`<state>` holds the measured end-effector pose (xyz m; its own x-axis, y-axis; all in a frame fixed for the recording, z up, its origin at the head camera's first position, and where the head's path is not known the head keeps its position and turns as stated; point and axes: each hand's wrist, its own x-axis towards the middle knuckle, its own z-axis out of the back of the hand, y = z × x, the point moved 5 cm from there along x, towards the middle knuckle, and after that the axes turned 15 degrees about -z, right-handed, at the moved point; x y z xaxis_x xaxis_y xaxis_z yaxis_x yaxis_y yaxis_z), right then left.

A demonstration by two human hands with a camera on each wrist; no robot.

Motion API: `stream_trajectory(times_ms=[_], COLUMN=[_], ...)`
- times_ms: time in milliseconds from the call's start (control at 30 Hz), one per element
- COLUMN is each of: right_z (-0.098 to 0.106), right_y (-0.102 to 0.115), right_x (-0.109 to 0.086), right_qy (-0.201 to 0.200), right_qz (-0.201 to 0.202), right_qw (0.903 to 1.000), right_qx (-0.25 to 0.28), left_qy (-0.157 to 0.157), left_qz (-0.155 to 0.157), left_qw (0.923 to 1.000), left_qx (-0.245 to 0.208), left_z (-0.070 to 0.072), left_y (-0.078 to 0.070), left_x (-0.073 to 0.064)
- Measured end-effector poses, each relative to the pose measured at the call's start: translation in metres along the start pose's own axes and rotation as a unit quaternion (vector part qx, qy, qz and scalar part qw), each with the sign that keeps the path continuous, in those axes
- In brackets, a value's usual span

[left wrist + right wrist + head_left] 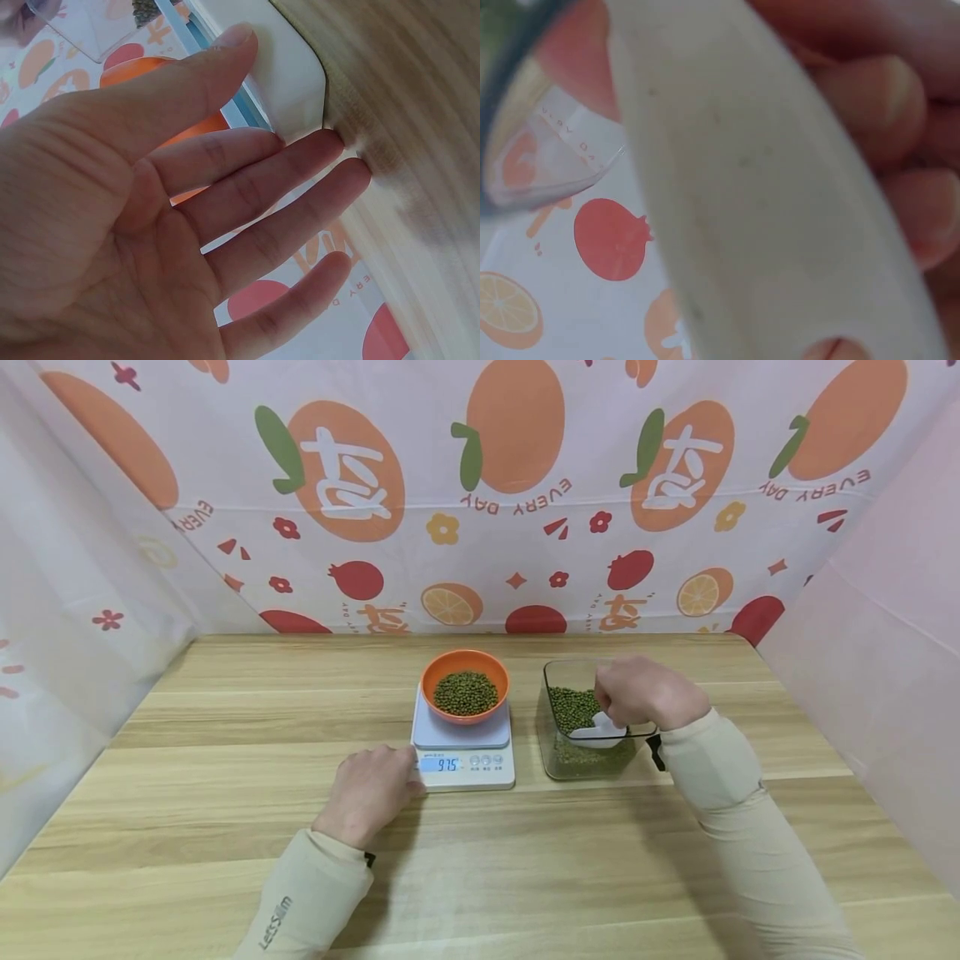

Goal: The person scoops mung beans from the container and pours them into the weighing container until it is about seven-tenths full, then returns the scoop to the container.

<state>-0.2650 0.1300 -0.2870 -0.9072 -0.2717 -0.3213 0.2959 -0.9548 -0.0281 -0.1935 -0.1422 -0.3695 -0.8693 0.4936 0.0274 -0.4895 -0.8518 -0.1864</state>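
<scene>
At the near left corner of the white kitchen scale (pixel 459 737), my left hand (pixel 371 793) has its fingers stretched out nearly straight, with gaps between some of them. My thumb lies against the casing, and my fingertips are beside its edge, close to the wooden table (pixel 187 827); I cannot tell whether all of them touch. On the scale's platform sits an orange bowl (pixel 465 662) with small green beans (pixel 466 693) inside. The lit display (pixel 442 765) shows what looks like 97.5, with three round buttons (pixel 486 761) beside it.

To the right of the scale, a little apart from it, stands a clear container (pixel 551 756) holding more green beans. My right hand (pixel 648 691) is over its right side, fingers curled around a white scoop (pixel 597 733), whose blade is down within the container near the closest wall. Behind everything hangs a fruit-printed curtain (pixel 420 468).
</scene>
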Motion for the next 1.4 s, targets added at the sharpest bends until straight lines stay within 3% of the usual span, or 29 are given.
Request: stream_trajectory(times_ms=[267, 633, 1000, 1400], right_z=[-0.005, -0.012, -0.017, -0.021], right_y=[-0.002, -0.003, -0.003, 0.000], right_x=[0.000, -0.001, 0.001, 0.002], right_qy=[-0.011, -0.047, -0.049, -0.098], right_qz=[-0.010, 0.015, 0.023, 0.046], right_qw=[0.9997, 0.9986, 0.9981, 0.9938], right_qx=[0.017, 0.022, 0.028, 0.023], left_qy=[-0.001, -0.004, -0.007, -0.008], left_qz=[-0.001, -0.004, -0.007, -0.007], left_qw=[1.0000, 1.0000, 0.9999, 0.9999], left_qx=[0.001, 0.007, 0.007, 0.007], left_z=[0.000, 0.000, 0.001, 0.001], left_y=[0.000, -0.001, -0.001, 0.000], left_x=[0.000, -0.001, 0.000, -0.001])
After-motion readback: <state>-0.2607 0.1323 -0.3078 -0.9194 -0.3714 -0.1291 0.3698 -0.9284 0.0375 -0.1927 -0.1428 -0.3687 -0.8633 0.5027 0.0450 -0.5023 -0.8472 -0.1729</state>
